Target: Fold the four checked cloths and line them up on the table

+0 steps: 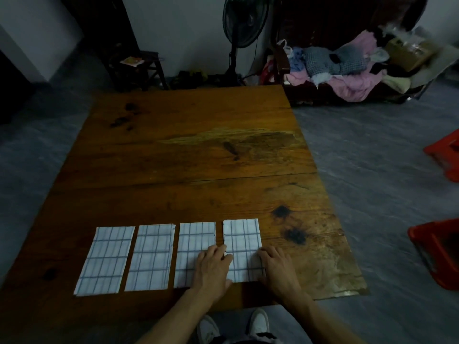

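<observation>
Four folded white cloths with blue checks lie side by side near the front edge of the wooden table: the leftmost cloth, the second cloth, the third cloth and the rightmost cloth. My left hand rests across the gap between the third and the rightmost cloth, fingers touching both. At the rightmost cloth's right edge lies my right hand, with its fingers on the cloth's lower right part. Both hands look flat and hold nothing.
Red plastic stools stand on the floor to the right. A bench with a heap of clothes is behind the table at the right, a standing fan and a dark wooden stool behind it.
</observation>
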`<move>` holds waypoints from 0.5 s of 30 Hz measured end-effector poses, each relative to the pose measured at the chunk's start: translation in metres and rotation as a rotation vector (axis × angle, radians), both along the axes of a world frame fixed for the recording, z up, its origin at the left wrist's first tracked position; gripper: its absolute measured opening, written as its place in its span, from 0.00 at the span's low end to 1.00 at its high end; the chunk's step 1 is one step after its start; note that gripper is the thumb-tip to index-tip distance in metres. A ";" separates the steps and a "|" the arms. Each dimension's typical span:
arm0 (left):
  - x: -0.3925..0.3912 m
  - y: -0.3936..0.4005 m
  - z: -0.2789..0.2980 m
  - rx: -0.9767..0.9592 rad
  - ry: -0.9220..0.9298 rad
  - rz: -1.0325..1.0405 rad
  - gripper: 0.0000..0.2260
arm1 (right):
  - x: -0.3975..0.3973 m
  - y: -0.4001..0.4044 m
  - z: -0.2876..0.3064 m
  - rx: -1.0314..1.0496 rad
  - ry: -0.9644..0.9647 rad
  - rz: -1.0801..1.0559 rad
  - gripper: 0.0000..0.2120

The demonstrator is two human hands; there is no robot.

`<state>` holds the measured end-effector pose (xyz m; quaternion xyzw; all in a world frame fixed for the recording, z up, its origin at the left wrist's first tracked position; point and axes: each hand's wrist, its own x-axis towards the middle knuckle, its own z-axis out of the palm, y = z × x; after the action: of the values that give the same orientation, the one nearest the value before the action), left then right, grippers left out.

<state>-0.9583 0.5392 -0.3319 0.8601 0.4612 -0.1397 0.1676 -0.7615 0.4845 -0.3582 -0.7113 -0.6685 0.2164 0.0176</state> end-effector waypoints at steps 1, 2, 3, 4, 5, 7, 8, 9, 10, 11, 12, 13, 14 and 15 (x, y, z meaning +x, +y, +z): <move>0.000 0.000 0.000 -0.001 0.001 -0.003 0.28 | 0.000 -0.001 -0.001 0.007 -0.004 0.002 0.25; 0.000 0.000 0.001 0.000 0.001 -0.004 0.28 | -0.001 -0.001 -0.001 0.010 -0.004 -0.005 0.25; 0.000 0.000 0.001 0.001 0.002 -0.003 0.28 | -0.001 -0.002 -0.002 0.015 -0.003 -0.008 0.25; 0.000 -0.001 0.001 0.003 0.001 -0.002 0.28 | -0.001 -0.002 -0.002 0.012 -0.003 -0.010 0.25; -0.001 -0.001 0.001 0.005 0.001 -0.003 0.28 | -0.002 -0.001 -0.002 0.010 -0.007 -0.006 0.25; -0.001 -0.001 0.000 0.011 -0.001 -0.006 0.27 | -0.003 -0.001 0.000 0.005 -0.016 -0.004 0.25; -0.002 -0.001 0.000 0.013 0.000 -0.010 0.27 | -0.004 -0.001 0.002 -0.004 -0.014 -0.009 0.24; -0.003 -0.001 0.000 0.013 0.005 -0.018 0.27 | -0.005 -0.001 0.002 -0.002 -0.013 -0.006 0.24; -0.004 -0.001 0.001 0.017 0.009 -0.024 0.27 | -0.006 -0.001 0.003 -0.006 -0.009 -0.008 0.24; -0.004 -0.001 0.001 0.018 0.013 -0.030 0.27 | -0.006 -0.001 0.003 -0.007 -0.008 -0.009 0.24; -0.004 -0.001 0.002 0.019 0.017 -0.034 0.27 | -0.007 -0.001 0.005 -0.014 -0.007 -0.011 0.24; -0.005 -0.001 0.001 0.018 0.018 -0.036 0.27 | -0.007 -0.001 0.004 -0.012 -0.008 -0.011 0.25; -0.005 -0.001 0.002 0.018 0.020 -0.039 0.28 | -0.007 -0.001 0.006 -0.024 -0.006 -0.015 0.25; -0.005 -0.001 0.001 0.018 0.017 -0.039 0.28 | -0.007 0.000 0.006 -0.024 -0.002 -0.014 0.25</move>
<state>-0.9634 0.5384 -0.3306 0.8692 0.4468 -0.1463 0.1533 -0.7685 0.4841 -0.3526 -0.7163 -0.6610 0.2235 0.0099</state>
